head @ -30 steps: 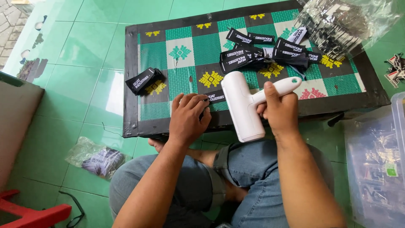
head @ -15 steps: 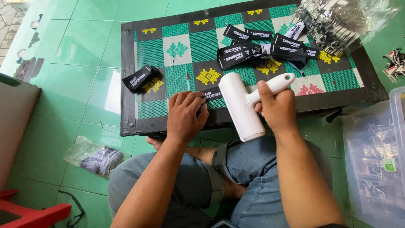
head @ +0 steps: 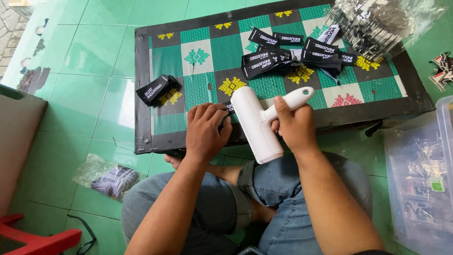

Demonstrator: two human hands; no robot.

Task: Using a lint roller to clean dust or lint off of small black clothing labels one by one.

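Note:
My right hand (head: 291,123) grips the handle of a white roller-shaped tool (head: 257,123), whose thick cylinder rests at the near edge of a low table (head: 141,118) covered by a green patterned mat. My left hand (head: 205,130) lies palm down beside the tool, its fingers pressing a black strap (head: 228,106) flat on the mat; most of the strap is hidden under the hand. A pile of black printed straps (head: 288,52) lies at the far middle of the table. One folded black strap (head: 157,89) sits alone at the left.
A heap of clear plastic bags (head: 382,21) covers the table's far right corner. A clear plastic box (head: 424,174) stands on the floor to my right, a small bag of straps (head: 111,178) on the green tiles to my left, a red stool (head: 37,238) at bottom left.
The view has drifted slightly. My hands and the white tool keep their places at the near edge, the tool shifting only a little over the strap.

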